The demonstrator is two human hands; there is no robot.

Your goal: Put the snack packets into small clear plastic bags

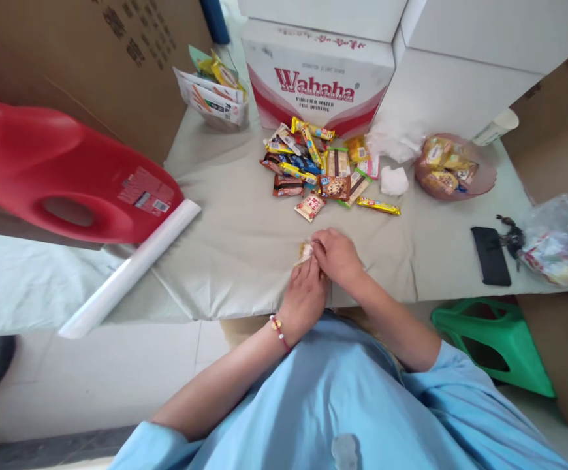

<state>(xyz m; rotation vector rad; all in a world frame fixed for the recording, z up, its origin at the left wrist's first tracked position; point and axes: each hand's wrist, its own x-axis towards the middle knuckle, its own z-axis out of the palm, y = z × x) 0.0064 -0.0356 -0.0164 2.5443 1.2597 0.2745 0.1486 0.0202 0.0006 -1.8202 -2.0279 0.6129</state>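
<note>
Pinching a snack packet (305,252) by the front edge of the cloth (235,261).
Left hand (306,297) and right hand (337,258) clasped it; open room lay ahead, before the "Wahaha" box (318,78).

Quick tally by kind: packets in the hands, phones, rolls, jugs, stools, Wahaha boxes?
Packet, held by left hand and right hand: 1
Phone: 1
Roll: 1
Jug: 1
Stool: 1
Wahaha box: 1
Total: 6
</note>
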